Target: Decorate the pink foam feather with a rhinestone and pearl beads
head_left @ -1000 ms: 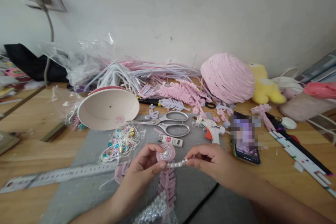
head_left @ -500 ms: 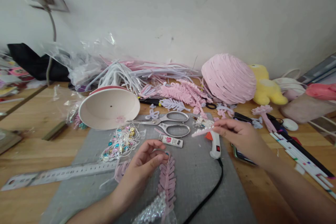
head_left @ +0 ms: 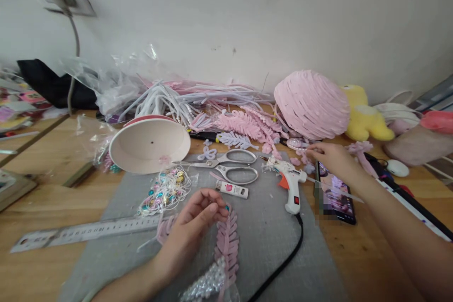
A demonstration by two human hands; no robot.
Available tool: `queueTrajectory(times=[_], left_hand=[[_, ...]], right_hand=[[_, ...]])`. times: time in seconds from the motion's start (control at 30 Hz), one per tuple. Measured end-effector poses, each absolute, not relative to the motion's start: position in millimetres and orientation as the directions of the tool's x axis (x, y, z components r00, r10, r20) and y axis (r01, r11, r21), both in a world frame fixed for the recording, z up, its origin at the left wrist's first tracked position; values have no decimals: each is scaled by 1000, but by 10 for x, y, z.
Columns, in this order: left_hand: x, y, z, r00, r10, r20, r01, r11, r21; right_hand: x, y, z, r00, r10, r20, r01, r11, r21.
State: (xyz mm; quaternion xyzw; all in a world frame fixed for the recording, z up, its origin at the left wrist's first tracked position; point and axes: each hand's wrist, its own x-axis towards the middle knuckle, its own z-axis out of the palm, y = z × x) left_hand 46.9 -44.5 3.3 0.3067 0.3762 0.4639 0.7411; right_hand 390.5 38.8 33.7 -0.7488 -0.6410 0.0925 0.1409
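Observation:
My left hand is curled with thumb and fingertips together over the top of a pink leaf-like piece; a small teal bead shows at the fingertips. Beside that piece lies a bundle of clear beads. My right hand reaches to the right back, fingers pinched at a small round pink-and-white piece near some pink flowers. Below it, a phone with its screen lit lies on the table. The white glue gun rests on the grey mat, left of the phone.
Scissors, a lighter, strung beads and a metal ruler lie on the mat. Behind stand a white bowl, a pink wrapped ball and a yellow plush. A black cable crosses the mat.
My right hand has moved back and right from above the glue gun, uncovering the gun and the phone, whose screen is now visible. My left hand has barely moved.

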Motion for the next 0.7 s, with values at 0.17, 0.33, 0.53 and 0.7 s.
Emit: queueTrajectory(times=[0.17,0.33,0.53,0.7], left_hand=[[451,-455,13,297,927,-230,-391,338,856],[281,-354,129,508,855,-101,111,52,993],[168,-254,267,815,545,-196,508,-512,692],[181,-304,276,826,502,-254,535,-562,630]], right_hand=[[3867,421,406,99,995,-17,986,-100,-133],[3487,143,609,115,993,2,984,-114,-136],[3038,-444,547,48,967,-249,983,-90,-161],[3089,-452,359,199,950,-242,975,-217,-49]])
